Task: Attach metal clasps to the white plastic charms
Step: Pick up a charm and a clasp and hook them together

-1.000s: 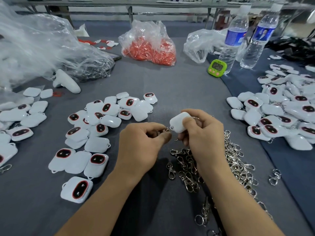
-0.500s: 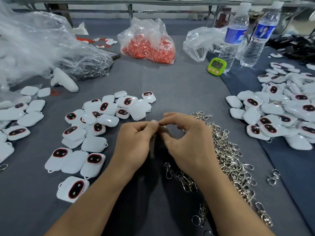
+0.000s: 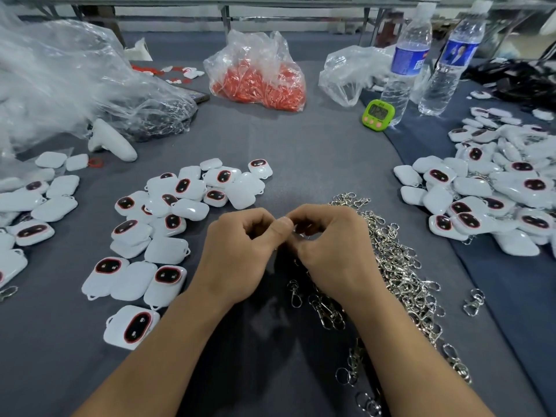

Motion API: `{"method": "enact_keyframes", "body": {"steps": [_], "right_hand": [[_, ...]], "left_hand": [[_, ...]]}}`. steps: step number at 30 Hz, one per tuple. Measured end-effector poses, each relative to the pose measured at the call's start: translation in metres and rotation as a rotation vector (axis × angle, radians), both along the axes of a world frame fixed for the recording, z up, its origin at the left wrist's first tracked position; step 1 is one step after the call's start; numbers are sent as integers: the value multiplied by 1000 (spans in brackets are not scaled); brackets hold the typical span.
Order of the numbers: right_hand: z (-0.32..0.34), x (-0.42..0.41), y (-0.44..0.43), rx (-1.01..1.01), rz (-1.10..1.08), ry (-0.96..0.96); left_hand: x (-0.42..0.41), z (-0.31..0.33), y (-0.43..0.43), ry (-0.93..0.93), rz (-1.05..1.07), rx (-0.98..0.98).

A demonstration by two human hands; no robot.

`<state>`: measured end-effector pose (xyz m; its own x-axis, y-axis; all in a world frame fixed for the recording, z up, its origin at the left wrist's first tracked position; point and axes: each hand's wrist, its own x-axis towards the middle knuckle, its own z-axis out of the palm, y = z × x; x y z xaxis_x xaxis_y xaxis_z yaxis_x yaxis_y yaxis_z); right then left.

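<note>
My left hand (image 3: pixel 237 254) and my right hand (image 3: pixel 334 248) meet fingertip to fingertip low over the grey cloth (image 3: pixel 301 152). Both have curled fingers. My left thumb and forefinger pinch a small metal clasp (image 3: pixel 301 233), of which only a glint shows between the hands. My right hand's fingers curl over the white charm, which is hidden under them. A heap of silver metal clasps (image 3: pixel 397 266) lies just right of and below my right hand. White charms with dark red-rimmed faces (image 3: pixel 180 206) lie scattered left of my left hand.
More charms (image 3: pixel 481 200) are heaped at the right, and others (image 3: pixel 45 206) at the far left. At the back are a bag of orange parts (image 3: pixel 258 82), two water bottles (image 3: pixel 406 61), a green timer (image 3: pixel 377 114), crumpled clear plastic (image 3: pixel 60 79) and a white controller (image 3: pixel 111 141).
Both hands have sunk toward the cloth and closed together. The white charm, plainly seen in my right fingers a second ago, is now hidden under that hand.
</note>
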<state>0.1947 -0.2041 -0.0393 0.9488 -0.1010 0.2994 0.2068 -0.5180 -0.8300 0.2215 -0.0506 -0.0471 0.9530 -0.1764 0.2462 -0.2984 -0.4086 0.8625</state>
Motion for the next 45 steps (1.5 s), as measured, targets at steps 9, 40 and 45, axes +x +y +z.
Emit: {"method": "enact_keyframes", "body": {"steps": [9,40,45], "right_hand": [[-2,5,-1,-61,-32,-49],[-1,1,6,15,-80,-57],[2,0,9,-62,-98,-61]], "left_hand": [[2,4,4,-72,120,-49],[4,2,-3,182,146,-363],[2,1,-2,86,133,-262]]}}
